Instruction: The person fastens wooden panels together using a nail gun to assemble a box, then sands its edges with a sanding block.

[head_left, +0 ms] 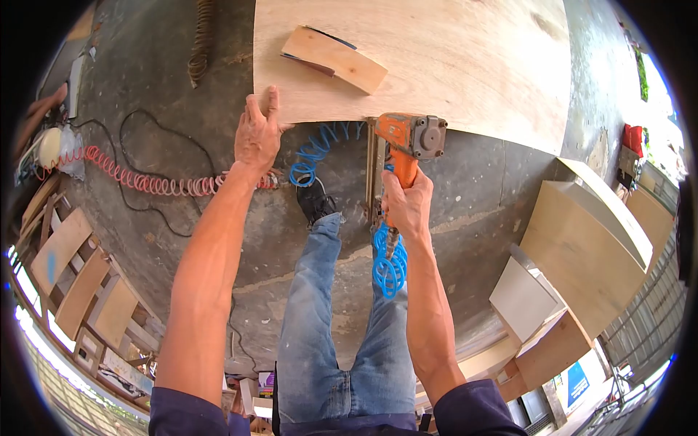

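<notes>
My right hand [408,196] is wrapped round the handle of an orange nail gun [405,138], whose nose meets the near edge of a large plywood sheet [451,65]. A coiled blue air hose [390,270] hangs below the handle. At the sheet's near left corner is my left hand [258,134], its fingers spread and nothing visible in its grip. On top of the sheet lies a short wooden block [336,58] with dark strips along its sides.
A coiled red hose [145,180] and a black cable [120,156] lie on the grey floor [465,240] at the left. Plywood boxes [582,232] stand at the right, wooden boards [80,283] at the lower left. Part of another person's arm [40,112] shows at the far left.
</notes>
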The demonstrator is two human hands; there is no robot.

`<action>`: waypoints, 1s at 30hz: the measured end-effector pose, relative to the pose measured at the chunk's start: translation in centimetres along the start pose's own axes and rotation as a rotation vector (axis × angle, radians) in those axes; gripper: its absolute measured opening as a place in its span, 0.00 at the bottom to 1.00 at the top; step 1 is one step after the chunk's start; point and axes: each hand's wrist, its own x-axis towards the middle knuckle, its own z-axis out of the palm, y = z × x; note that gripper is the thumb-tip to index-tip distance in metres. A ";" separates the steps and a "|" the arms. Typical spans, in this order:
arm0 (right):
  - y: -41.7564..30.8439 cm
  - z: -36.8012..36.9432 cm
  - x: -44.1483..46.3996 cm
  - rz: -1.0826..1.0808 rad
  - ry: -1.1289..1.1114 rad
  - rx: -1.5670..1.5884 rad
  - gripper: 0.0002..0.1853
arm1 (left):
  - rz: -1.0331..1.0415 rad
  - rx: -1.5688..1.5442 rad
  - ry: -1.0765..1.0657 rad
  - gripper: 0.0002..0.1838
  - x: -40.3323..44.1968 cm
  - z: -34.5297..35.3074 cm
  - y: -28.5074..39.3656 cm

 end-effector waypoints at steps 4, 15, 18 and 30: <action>-0.4 0.4 0.0 0.043 -0.002 0.092 0.08 | 0.008 0.000 0.015 0.49 0.0 -0.1 0.1; -0.3 0.6 -0.1 0.041 -0.010 0.130 0.06 | -0.023 -0.026 -0.030 0.48 0.0 -0.1 0.1; -0.5 0.6 -0.2 0.045 0.007 0.099 0.07 | -0.023 -0.027 -0.032 0.47 0.0 -0.2 0.1; -0.3 1.5 -0.4 0.033 -0.023 0.064 0.08 | -0.030 -0.047 -0.040 0.45 0.0 -0.2 0.2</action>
